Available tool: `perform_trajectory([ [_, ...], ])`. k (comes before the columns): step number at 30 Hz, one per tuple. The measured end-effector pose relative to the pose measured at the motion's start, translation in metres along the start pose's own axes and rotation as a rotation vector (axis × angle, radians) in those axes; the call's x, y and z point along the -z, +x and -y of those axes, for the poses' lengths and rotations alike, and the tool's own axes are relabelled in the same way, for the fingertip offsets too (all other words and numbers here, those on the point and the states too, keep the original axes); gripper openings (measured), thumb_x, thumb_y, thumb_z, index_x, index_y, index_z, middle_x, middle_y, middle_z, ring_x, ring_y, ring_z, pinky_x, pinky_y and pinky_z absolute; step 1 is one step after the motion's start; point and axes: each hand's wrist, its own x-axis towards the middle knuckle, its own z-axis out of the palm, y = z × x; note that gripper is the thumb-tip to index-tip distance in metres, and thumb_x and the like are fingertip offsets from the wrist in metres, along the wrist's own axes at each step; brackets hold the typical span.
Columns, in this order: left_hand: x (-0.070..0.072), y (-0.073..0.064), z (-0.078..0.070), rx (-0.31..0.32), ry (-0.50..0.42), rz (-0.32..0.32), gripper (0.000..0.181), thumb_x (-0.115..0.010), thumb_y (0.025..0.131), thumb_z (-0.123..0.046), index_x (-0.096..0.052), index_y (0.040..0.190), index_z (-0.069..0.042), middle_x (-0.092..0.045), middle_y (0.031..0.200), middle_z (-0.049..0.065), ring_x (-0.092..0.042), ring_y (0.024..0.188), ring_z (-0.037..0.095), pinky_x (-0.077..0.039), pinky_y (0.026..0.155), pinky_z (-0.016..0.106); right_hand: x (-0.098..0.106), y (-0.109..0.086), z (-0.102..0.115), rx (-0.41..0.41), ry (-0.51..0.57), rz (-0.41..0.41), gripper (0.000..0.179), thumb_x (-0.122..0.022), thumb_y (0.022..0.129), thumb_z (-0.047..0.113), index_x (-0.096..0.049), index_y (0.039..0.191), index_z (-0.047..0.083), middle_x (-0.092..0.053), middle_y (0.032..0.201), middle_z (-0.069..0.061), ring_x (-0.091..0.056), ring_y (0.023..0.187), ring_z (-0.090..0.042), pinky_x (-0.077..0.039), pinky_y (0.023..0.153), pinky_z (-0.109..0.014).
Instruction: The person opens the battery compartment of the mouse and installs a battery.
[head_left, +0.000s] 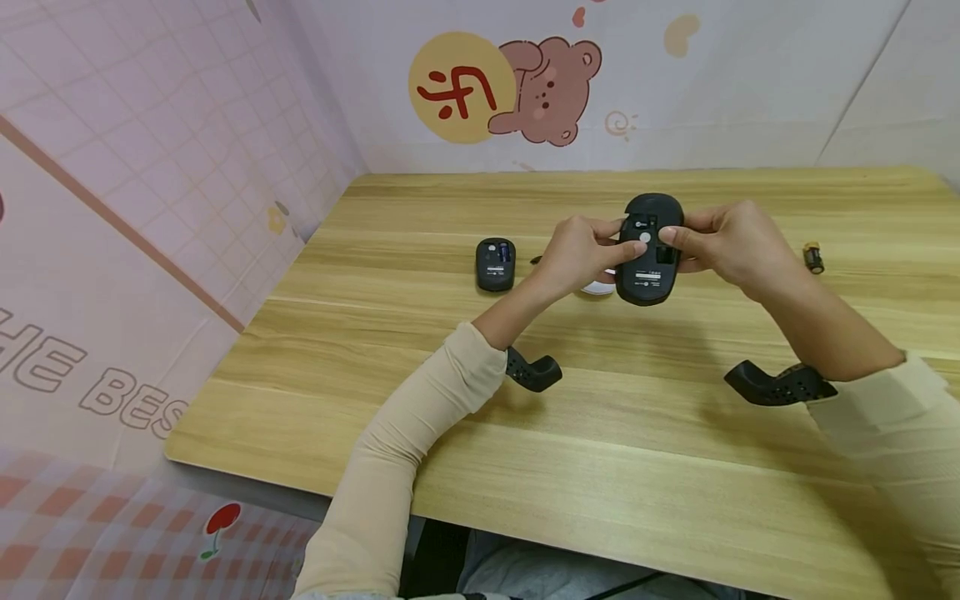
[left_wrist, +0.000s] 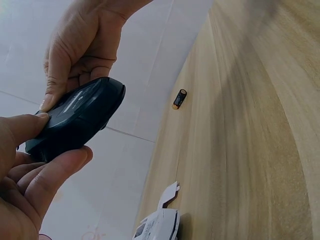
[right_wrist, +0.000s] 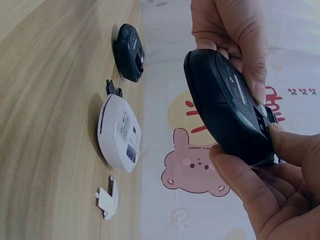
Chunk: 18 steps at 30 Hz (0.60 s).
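Note:
Both hands hold a black computer mouse [head_left: 647, 283] up above the table, its underside toward me in the head view. My left hand [head_left: 577, 254] grips its left edge, thumb on the underside beside a pale round spot. From the other side my right hand [head_left: 738, 248] grips it, thumb pressing at the dark battery recess. The fingers partly hide that recess. Beyond them on the table lies a white mouse [right_wrist: 119, 132], underside up, mostly covered by the left hand in the head view. A loose battery [head_left: 813, 257] lies to the right of the right hand.
Left on the table sits a smaller black mouse [head_left: 496, 265], underside up, its compartment uncovered. A small black cover [right_wrist: 114, 89] and a white cover [right_wrist: 106, 202] lie near the white mouse. A patterned wall covering [head_left: 712, 108] stands behind the wooden table [head_left: 570, 467].

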Motion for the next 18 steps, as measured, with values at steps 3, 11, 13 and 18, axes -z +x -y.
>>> perform_trajectory([
  [3,-0.0004,-0.0004,0.0000,0.002,-0.009,0.003,0.046,-0.065,0.088,-0.018,-0.053,0.130,-0.006,-0.067,0.102,0.009,-0.067,0.070,0.009,-0.056,0.061,0.025,-0.0001,0.0003,-0.0001,0.008,0.021,-0.006,0.054,-0.055,0.092,0.036,-0.051,0.128,-0.003,-0.062,0.102,-0.023,-0.066,0.066,-0.004,-0.052,0.065,-0.013],
  [11,-0.0011,-0.0013,-0.0003,0.013,-0.025,0.002,0.046,-0.065,0.087,-0.018,-0.053,0.130,-0.006,-0.067,0.102,0.009,-0.067,0.070,0.009,-0.056,0.062,0.025,0.0003,0.0014,-0.0003,0.008,0.027,-0.014,0.055,-0.055,0.092,0.037,-0.052,0.126,-0.006,-0.067,0.091,-0.017,-0.066,0.063,-0.004,-0.051,0.063,-0.012],
  [13,-0.0014,-0.0012,-0.0001,0.011,-0.027,0.001,0.045,-0.066,0.087,-0.018,-0.054,0.130,-0.006,-0.068,0.101,0.009,-0.067,0.070,0.009,-0.056,0.061,0.025,0.0001,0.0015,0.0000,0.005,0.034,-0.015,0.055,-0.055,0.092,0.036,-0.051,0.127,-0.006,-0.067,0.092,-0.018,-0.066,0.063,-0.004,-0.052,0.063,-0.013],
  [18,-0.0023,-0.0008,0.0021,0.000,-0.025,0.001,0.043,-0.065,0.087,-0.017,-0.055,0.128,-0.005,-0.069,0.098,0.009,-0.067,0.070,0.009,-0.056,0.061,0.026,-0.0021,0.0021,0.0003,0.016,0.057,-0.023,0.049,-0.055,0.094,0.029,-0.052,0.125,-0.009,-0.067,0.092,-0.017,-0.065,0.062,-0.003,-0.055,0.061,-0.020],
])
